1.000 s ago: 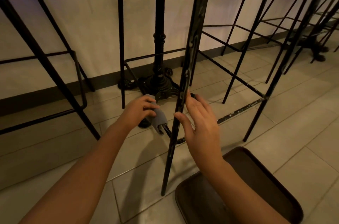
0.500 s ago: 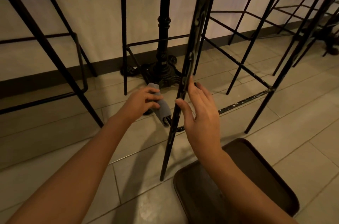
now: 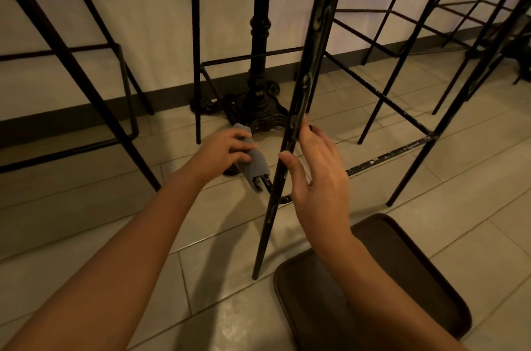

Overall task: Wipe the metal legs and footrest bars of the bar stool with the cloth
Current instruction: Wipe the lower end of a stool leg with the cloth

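A black metal bar stool stands right in front of me, its near leg (image 3: 298, 109) running from the top middle down to the tiled floor. My right hand (image 3: 319, 175) rests against this leg with straight fingers, thumb on its near side. A grey cloth (image 3: 255, 163) is wrapped round the left footrest bar (image 3: 265, 182), and my left hand (image 3: 222, 153) grips the cloth on that bar. The front footrest bar (image 3: 388, 155), scuffed with pale marks, runs right to another leg (image 3: 413, 175).
An ornate black table pedestal (image 3: 258, 103) stands behind the stool near the white wall. More black stools stand left (image 3: 69, 63) and right (image 3: 488, 43). A dark brown tray (image 3: 402, 273) lies on the tiled floor at lower right.
My left hand with the cloth has shifted slightly along the footrest bar. My right hand stays on the near leg. The view has dropped a little.
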`<state>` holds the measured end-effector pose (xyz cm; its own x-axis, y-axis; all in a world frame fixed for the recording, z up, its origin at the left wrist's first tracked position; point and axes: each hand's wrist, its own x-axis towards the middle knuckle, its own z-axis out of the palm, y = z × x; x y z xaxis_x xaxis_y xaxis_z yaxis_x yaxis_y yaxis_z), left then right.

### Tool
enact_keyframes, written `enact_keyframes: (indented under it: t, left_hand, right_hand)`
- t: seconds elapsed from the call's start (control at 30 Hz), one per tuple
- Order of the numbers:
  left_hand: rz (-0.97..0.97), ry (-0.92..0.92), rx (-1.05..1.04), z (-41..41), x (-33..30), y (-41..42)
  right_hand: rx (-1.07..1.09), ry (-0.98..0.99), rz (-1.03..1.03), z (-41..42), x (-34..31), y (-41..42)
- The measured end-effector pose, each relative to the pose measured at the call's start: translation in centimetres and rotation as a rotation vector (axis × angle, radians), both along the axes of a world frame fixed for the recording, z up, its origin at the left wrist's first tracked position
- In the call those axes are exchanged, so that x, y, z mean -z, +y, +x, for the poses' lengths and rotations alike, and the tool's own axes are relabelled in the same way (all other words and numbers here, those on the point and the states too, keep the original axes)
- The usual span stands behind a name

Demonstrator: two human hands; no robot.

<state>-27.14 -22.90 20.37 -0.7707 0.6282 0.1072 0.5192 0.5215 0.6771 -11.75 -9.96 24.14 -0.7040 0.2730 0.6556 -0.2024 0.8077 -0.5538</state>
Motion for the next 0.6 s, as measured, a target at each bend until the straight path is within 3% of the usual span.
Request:
enact_keyframes:
  t: [0.17, 0.33, 0.6]
  left_hand:
    - [0.088, -0.183, 0.058, 1.6, -0.1, -0.4]
    - [0.145, -0.087, 0.071, 2.7, 0.8, 0.4]
    - [0.195, -0.115, -0.058, 0.9, -0.3, 0.8]
  right_hand:
    - [0.014, 0.013, -0.004, 0.0, -0.1, -0.2]
    - [0.038, -0.008, 0.026, 0.0, -0.1, -0.2]
    - [0.059, -0.025, 0.029, 0.1, -0.2, -0.3]
